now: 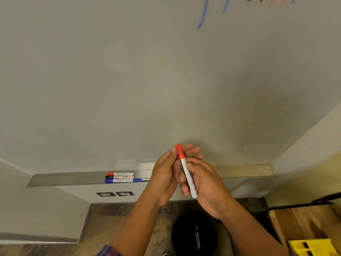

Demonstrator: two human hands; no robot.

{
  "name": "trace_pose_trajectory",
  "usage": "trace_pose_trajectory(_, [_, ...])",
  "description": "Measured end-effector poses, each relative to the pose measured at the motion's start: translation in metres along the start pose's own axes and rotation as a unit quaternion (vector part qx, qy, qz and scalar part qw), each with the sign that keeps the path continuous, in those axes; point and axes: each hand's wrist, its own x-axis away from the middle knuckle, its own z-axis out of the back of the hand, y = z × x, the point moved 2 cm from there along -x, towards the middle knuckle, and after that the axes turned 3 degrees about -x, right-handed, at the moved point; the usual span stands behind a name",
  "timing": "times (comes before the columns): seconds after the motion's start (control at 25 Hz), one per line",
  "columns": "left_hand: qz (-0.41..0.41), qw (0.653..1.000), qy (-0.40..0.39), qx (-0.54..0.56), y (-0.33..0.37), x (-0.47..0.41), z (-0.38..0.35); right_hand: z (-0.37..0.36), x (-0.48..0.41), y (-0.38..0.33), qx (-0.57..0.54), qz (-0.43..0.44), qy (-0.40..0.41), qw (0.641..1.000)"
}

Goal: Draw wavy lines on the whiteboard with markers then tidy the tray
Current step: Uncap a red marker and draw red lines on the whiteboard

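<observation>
A white marker with an orange-red cap (186, 169) stands nearly upright in front of the whiteboard (147, 80). My right hand (204, 185) grips its white barrel. My left hand (166, 174) has thumb and fingers around the capped top end. The cap sits on the marker. On the metal tray (245, 171) under the board lie three markers side by side: a red one (120, 174), a black one (119, 177) and a blue one (123, 180). Blue wavy strokes (203, 15) and faint red and black marks show at the board's top edge.
Two dark wall sockets (115, 194) sit below the tray. A black round bin (193, 235) stands on the floor below my hands. A wooden table with a dark frame (304, 222) and a yellow object (313, 246) are at the lower right.
</observation>
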Motion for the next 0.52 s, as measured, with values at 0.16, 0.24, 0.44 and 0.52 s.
trace_pose_trajectory(0.16, [0.004, 0.998, -0.044, 0.037, -0.002, 0.006, -0.019, -0.002, 0.012, -0.008, -0.066, -0.058, -0.028, 0.996])
trace_pose_trajectory(0.24, [0.009, 0.998, -0.050, 0.049, -0.004, 0.007, -0.025, 0.000, 0.016, -0.008, -0.079, -0.077, -0.035, 0.993])
trace_pose_trajectory(0.44, [0.021, 0.996, 0.005, 0.089, -0.006, 0.012, -0.043, 0.004, 0.022, -0.007, -0.067, -0.087, 0.005, 0.994])
trace_pose_trajectory(0.52, [0.022, 0.996, 0.049, 0.066, -0.009, 0.013, -0.048, 0.004, 0.024, -0.006, -0.037, -0.087, 0.048, 0.994])
